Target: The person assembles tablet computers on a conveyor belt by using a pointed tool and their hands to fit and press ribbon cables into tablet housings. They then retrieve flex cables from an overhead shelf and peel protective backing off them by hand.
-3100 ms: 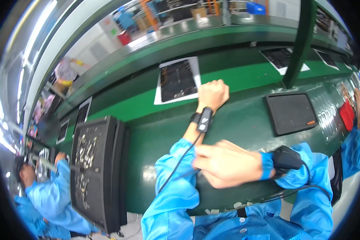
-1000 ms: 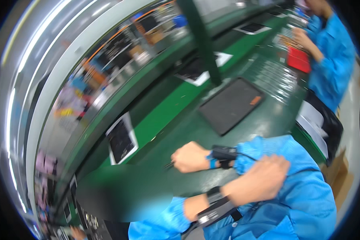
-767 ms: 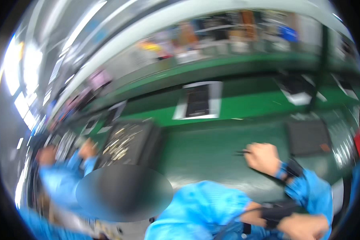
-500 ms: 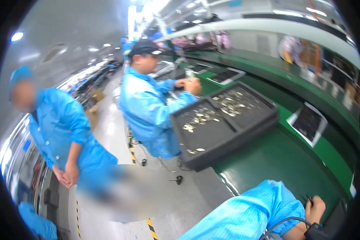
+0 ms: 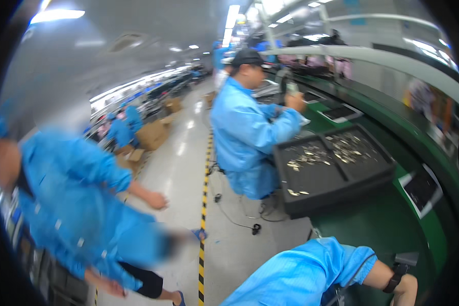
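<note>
My left arm in a blue sleeve reaches from the lower edge toward the right rim, over the green bench point(image 5: 377, 229). A dark band point(image 5: 396, 278) circles the wrist. My left hand point(image 5: 407, 291) is bent downward at the dark rim of the picture; its fingers are hidden, so whatever it may hold does not show. Close beyond it is a small dark grey block point(image 5: 407, 258). Farther off, a black two-compartment tray point(image 5: 336, 201) carries many small shiny metallic pieces point(image 5: 349, 148). My right hand is out of view.
A co-worker point(image 5: 250, 127) in blue beside the bench holds a small pale object point(image 5: 292, 88). Another blue-coated person point(image 5: 81, 194) stands close on my left. Dark flat panels on white sheets point(image 5: 422, 191) lie along the bench. Cables point(image 5: 255, 229) trail on the floor; cartons point(image 5: 153, 133) stand beyond.
The view has swung left, so the bench and tray sit farther right. My left hand has dropped toward the lower rim, its fingers now hidden. The person on the left appears nearer, arms apart.
</note>
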A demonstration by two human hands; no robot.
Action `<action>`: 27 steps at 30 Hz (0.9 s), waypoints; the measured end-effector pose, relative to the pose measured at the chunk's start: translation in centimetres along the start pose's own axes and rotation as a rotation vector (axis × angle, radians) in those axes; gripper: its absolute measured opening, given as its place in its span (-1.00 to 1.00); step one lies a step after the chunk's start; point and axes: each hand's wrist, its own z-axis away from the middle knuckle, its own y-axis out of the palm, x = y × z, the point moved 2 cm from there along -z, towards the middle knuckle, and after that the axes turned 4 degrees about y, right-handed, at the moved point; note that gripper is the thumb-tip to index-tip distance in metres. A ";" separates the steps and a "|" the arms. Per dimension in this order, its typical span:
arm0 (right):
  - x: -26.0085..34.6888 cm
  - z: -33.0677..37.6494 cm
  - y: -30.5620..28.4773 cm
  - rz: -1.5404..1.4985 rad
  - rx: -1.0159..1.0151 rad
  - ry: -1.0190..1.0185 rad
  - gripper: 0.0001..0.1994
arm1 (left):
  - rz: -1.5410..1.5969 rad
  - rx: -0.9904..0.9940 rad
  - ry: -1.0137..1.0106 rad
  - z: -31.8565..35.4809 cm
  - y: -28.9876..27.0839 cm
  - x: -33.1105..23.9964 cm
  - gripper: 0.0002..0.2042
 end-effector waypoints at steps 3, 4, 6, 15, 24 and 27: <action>4.4 -2.7 1.5 0.265 -0.049 0.749 -0.88 | 0.284 0.176 -0.045 -0.2 -3.2 -20.1 -0.90; 4.3 -3.4 1.4 0.334 -0.049 0.955 -0.88 | 0.333 0.210 -0.047 -1.0 -2.3 -24.1 -0.90; 5.3 -4.7 1.2 0.510 -0.040 1.387 -0.87 | 0.539 0.706 -0.175 -8.0 -9.2 -37.9 -0.89; 6.4 -1.9 2.3 0.903 -0.219 2.655 -0.79 | 1.130 2.005 -0.524 -7.4 2.8 -39.2 -0.80; 6.1 -1.4 2.2 0.847 -0.302 2.764 -0.79 | 1.851 1.923 -0.759 -6.3 3.1 -36.8 -0.74; 5.5 -1.8 -0.6 0.823 -0.521 2.790 -0.70 | 1.292 2.085 -0.650 -6.8 3.3 -38.9 -0.75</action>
